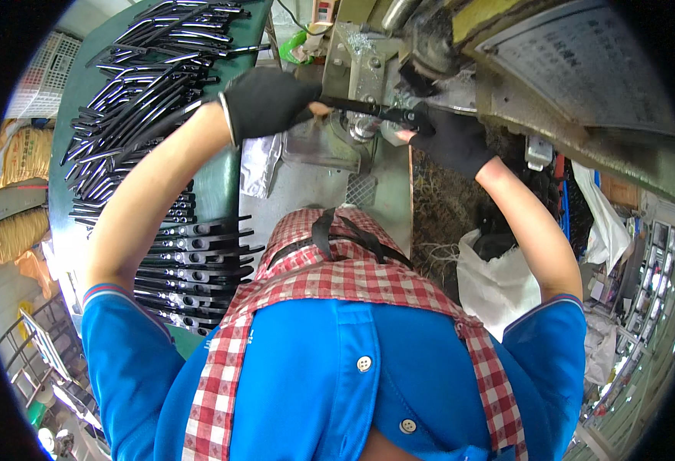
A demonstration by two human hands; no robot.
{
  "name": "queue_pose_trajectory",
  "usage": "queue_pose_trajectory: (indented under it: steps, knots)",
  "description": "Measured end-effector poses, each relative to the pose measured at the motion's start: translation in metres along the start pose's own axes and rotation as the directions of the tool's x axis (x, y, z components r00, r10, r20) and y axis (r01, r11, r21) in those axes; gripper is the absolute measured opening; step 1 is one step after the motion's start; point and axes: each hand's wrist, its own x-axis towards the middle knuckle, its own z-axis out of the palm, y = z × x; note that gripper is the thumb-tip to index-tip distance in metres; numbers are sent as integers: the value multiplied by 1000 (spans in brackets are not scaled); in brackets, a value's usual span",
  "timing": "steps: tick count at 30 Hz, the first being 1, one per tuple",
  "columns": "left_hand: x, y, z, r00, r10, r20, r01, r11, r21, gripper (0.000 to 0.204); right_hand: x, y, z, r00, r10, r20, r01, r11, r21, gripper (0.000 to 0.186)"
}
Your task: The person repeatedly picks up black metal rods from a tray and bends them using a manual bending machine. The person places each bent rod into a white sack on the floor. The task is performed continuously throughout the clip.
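A black metal bar (pixel 359 105) with a wider end on the right spans the space between my two hands. My left hand (pixel 271 104), in a black glove with bare fingertips, is closed on its left end. At the wider end, my right hand (pixel 454 140), gloved the same way, grips with thumb and fingers, partly hiding it. The bar lies across a metal fixture (pixel 364 129) on the machine's bed; whether it touches the fixture, I cannot tell.
On my left a green table (pixel 222 180) bears a heap of black bent bars (pixel 153 84) and a neat row of flat-ended ones (pixel 191 265). A large machine body (pixel 568 100) rises at front right. Below my right arm sits a white sack (pixel 491 280).
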Motion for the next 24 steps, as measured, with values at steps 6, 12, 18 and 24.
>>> queue_pose_trajectory:
  steps: [6,12,18,24]
  knots:
    - [5,-7,1,999,52,4,-52,998,18,34,-6,0,23,896,-99,-432,47,990,-130,50]
    - [-3,-6,9,997,29,-73,-28,1000,15,32,-45,-42,23,604,-341,-721,328,930,-165,30]
    - [-6,1,5,997,-72,15,72,997,-1,30,-24,3,99,915,-44,-400,214,895,391,17]
    - [-14,-3,5,997,-75,-20,74,996,-43,34,52,54,126,895,154,-419,-154,987,33,30]
